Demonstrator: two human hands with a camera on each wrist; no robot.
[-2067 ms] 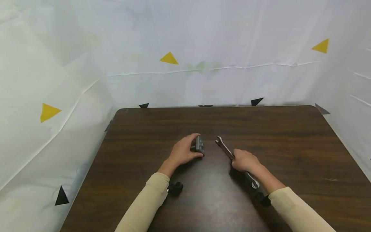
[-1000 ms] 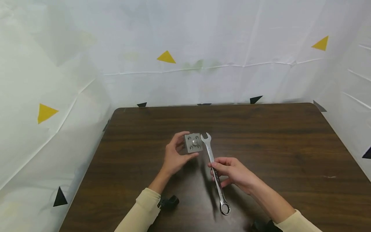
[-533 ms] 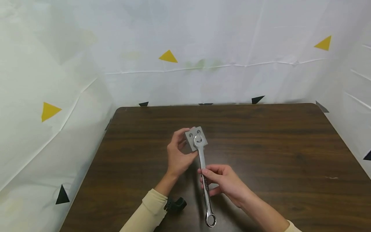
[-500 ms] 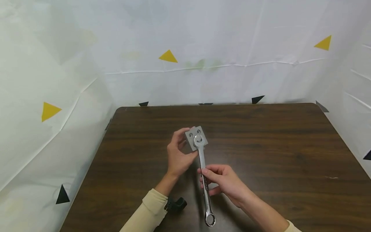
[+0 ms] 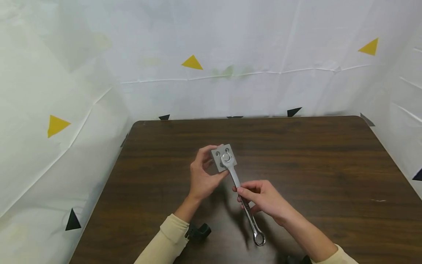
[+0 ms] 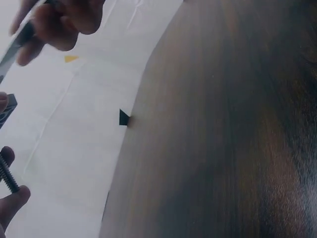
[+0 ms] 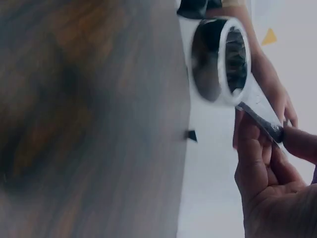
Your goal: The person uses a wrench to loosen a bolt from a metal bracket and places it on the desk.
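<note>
My left hand (image 5: 201,176) holds a small grey metal block (image 5: 224,157) up above the brown table (image 5: 313,161), fingers curled round its edges. The block's face shows small holes and a bolt head at its middle. My right hand (image 5: 262,198) pinches the shaft of a silver combination wrench (image 5: 243,201). The wrench's open end sits on the bolt head; its ring end (image 7: 221,59) points back toward me. In the left wrist view a threaded bolt shank (image 6: 7,174) shows between my left fingertips (image 6: 12,203).
White sheeting with yellow and black triangles walls in the table on three sides. A black wrist-camera mount (image 5: 197,231) shows under my left sleeve. The table's left edge (image 6: 124,163) runs beside the sheeting.
Both hands lifted the block and wrench off the table. The wrench's open end came onto the bolt head, and its handle has since swung to the right.
</note>
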